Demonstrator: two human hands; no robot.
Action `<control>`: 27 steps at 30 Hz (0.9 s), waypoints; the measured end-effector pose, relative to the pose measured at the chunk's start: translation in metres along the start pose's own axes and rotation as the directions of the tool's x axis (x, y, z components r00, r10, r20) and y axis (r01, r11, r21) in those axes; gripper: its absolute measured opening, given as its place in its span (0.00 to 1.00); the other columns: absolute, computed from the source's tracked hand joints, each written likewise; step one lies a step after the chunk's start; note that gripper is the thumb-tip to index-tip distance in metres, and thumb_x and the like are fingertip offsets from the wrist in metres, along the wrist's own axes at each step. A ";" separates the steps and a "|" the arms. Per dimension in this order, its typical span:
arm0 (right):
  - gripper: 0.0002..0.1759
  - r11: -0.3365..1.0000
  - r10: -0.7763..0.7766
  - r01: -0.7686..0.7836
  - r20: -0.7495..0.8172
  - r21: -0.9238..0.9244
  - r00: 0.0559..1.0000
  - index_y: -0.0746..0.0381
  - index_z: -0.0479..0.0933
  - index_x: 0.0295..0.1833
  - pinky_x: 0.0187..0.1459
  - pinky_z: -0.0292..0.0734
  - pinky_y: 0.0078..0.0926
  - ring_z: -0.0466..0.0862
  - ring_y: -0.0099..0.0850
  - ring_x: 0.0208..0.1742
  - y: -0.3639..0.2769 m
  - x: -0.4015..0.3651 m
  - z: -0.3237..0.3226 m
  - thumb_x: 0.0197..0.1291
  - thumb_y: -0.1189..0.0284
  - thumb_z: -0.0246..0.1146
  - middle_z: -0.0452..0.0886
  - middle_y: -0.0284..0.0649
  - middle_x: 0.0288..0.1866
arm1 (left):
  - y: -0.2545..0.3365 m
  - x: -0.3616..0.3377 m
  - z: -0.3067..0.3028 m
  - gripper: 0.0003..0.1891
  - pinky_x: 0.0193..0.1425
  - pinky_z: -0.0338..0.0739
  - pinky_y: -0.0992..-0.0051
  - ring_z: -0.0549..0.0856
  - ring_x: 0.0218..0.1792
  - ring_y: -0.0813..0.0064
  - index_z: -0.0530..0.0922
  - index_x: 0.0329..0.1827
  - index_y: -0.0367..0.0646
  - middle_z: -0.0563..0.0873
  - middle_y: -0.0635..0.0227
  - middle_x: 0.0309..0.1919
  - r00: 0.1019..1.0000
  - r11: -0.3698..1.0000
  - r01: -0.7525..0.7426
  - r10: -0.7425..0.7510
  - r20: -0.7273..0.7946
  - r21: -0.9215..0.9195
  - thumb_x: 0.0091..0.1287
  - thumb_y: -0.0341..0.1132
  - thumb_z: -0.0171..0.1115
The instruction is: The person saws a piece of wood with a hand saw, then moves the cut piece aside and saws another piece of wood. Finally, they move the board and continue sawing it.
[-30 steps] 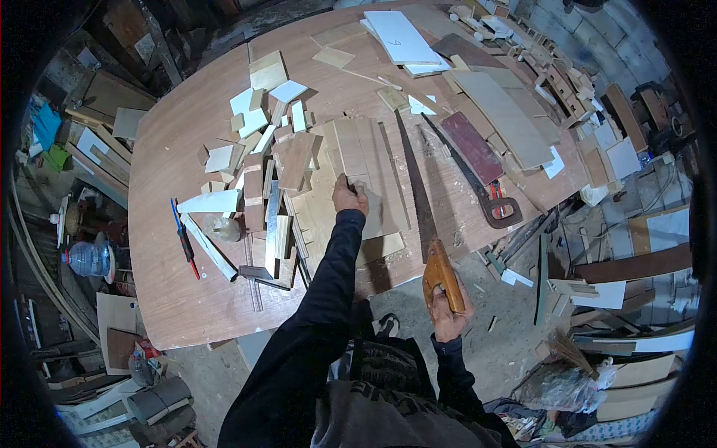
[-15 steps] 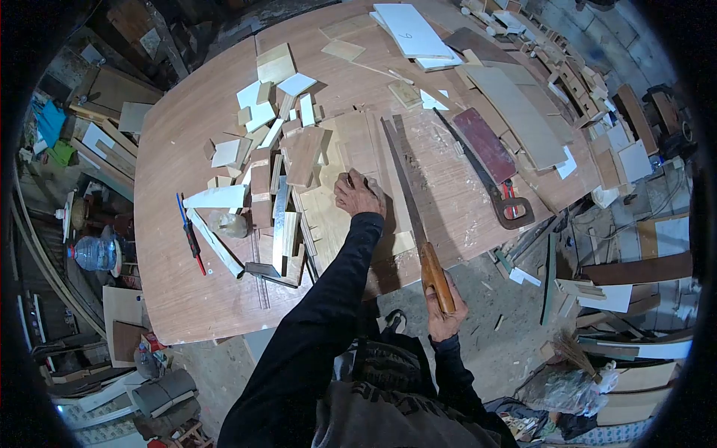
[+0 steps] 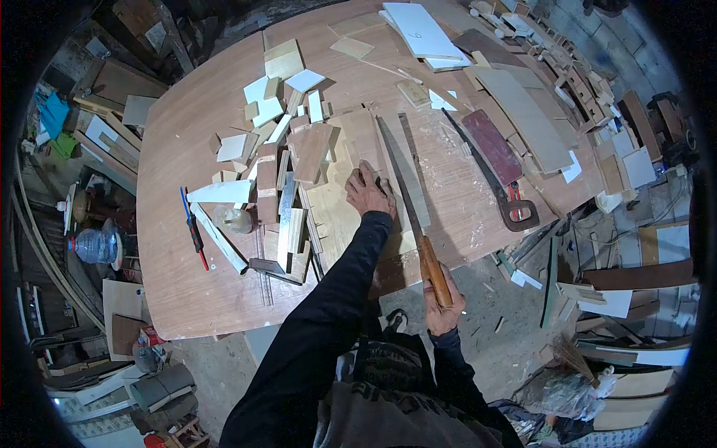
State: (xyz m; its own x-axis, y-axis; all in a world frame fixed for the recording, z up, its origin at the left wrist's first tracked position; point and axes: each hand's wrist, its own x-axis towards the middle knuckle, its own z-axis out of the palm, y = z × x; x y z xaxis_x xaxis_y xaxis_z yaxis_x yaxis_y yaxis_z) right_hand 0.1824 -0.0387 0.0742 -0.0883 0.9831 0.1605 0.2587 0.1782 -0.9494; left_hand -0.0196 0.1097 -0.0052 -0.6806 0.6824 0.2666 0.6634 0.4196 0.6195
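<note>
Right hand [image 3: 445,305]: fingers clamped round handle [image 3: 434,272] of saw [image 3: 414,216], blade [image 3: 398,172] extending forward of them. Left hand [image 3: 371,193]: fingers slightly apart, palm-down on wood panel [image 3: 358,134], just left of blade. Offcuts [image 3: 311,151] further left on worktop [image 3: 175,157].

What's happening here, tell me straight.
The right hand grips a saw by its wooden handle, the blade reaching over the table. The left hand rests on a flat board beside the blade. Whether the teeth touch the board is hard to tell. Wood pieces lie heaped to the left.
</note>
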 end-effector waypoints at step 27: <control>0.27 0.981 -0.025 0.032 0.038 -0.191 0.999 0.61 0.72 0.65 0.40 0.81 0.29 0.87 0.35 0.37 -0.022 0.005 0.014 0.58 0.78 0.63 0.84 0.49 0.50 | -0.018 0.014 0.012 0.30 0.74 0.44 0.43 0.53 0.77 0.54 0.60 0.75 0.49 0.57 0.57 0.76 0.985 0.969 -0.144 0.121 0.122 0.199 0.70 0.43 0.49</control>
State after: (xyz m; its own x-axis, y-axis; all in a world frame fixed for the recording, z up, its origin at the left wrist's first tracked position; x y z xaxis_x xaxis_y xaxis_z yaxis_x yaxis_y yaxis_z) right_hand 0.1631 -0.0385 0.0920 -0.1311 0.9760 0.1738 0.4350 0.2141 -0.8746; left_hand -0.0372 0.1185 -0.0217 -0.5521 0.7961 0.2477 0.8029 0.4276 0.4152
